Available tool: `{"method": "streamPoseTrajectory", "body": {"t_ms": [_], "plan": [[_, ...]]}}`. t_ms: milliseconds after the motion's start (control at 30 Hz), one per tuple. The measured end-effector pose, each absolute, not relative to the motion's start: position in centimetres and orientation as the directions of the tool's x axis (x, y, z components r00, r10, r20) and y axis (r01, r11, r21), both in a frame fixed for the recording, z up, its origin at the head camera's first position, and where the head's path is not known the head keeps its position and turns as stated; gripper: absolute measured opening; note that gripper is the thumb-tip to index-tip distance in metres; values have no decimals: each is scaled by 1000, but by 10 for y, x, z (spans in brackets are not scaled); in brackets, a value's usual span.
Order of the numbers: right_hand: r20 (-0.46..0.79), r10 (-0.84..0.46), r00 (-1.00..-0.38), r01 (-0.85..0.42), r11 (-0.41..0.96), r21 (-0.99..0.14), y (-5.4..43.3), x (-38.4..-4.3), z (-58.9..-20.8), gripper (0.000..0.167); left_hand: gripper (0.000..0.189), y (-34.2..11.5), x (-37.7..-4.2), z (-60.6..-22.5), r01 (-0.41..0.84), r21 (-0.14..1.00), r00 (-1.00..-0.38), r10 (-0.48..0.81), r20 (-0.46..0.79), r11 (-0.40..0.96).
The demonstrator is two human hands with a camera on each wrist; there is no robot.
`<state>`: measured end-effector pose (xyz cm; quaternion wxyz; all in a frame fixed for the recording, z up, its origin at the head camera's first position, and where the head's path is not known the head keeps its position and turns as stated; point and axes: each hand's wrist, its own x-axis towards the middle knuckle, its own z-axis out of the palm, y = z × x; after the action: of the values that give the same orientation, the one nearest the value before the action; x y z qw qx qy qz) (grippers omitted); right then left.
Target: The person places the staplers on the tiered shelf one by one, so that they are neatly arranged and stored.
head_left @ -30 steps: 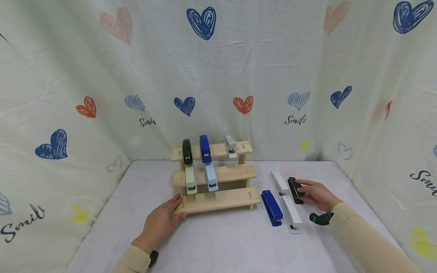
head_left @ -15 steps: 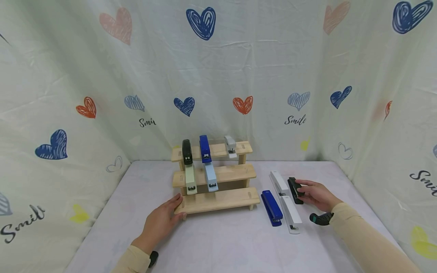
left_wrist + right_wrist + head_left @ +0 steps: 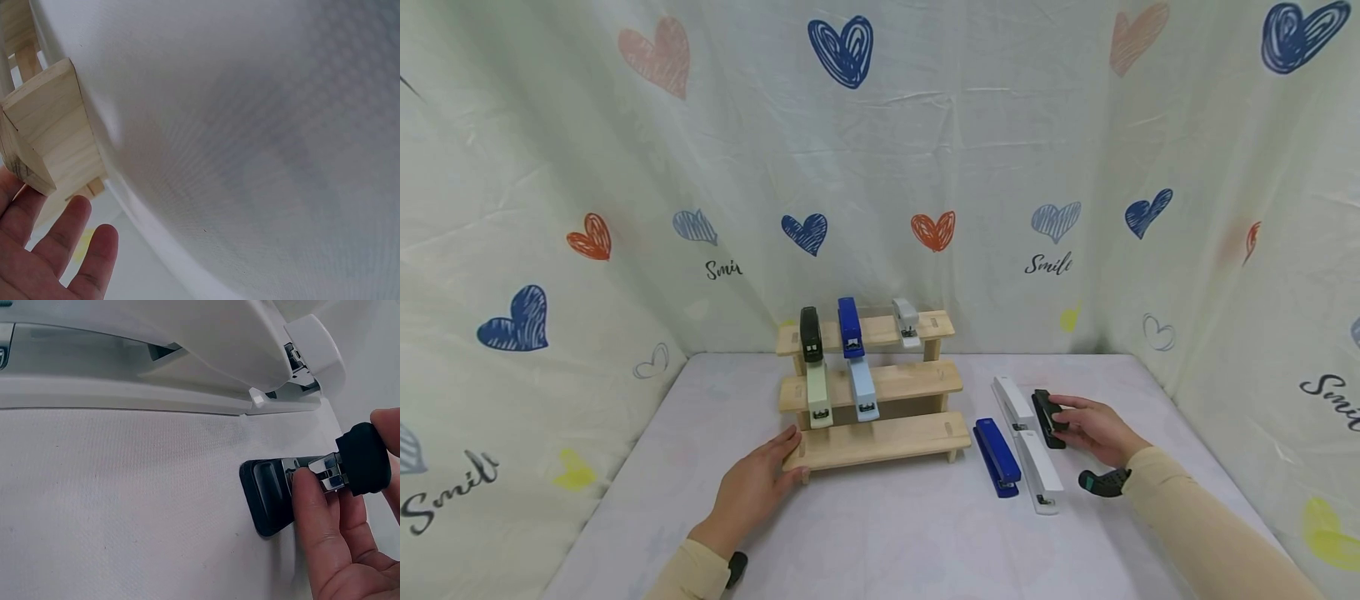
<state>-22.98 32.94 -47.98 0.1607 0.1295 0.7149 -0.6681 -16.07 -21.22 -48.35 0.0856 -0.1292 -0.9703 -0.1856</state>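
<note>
A three-tier wooden rack [image 3: 880, 442] stands at the middle of the table. My left hand [image 3: 756, 492] holds the left end of its lowest shelf; in the left wrist view some fingertips [image 3: 103, 240] stick out straight beside the plank. On the right, my right hand [image 3: 1101, 429] pinches a black stapler [image 3: 1045, 417] lying on the table, thumb on one side and fingers on the other. Up close, the stapler's dark base [image 3: 265, 494] rests on the cloth, with one fingertip [image 3: 306, 478] at its metal part.
Two white staplers [image 3: 1037, 471] lie end to end left of the black one, beside a blue stapler [image 3: 997, 457]. The top tier bears black, blue and grey [image 3: 907, 321] staplers; the middle tier bears pale green [image 3: 818, 396] and light blue [image 3: 863, 390] ones. A curtain hangs behind.
</note>
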Motion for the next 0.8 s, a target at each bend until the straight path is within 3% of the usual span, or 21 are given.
{"method": "streamPoseTrajectory", "body": {"t_ms": [800], "plan": [[-386, 26, -922, 387, 79, -919, 326, -227, -474, 65, 61, -214, -163, -487, 293, 324, -946, 225, 232, 899]]}}
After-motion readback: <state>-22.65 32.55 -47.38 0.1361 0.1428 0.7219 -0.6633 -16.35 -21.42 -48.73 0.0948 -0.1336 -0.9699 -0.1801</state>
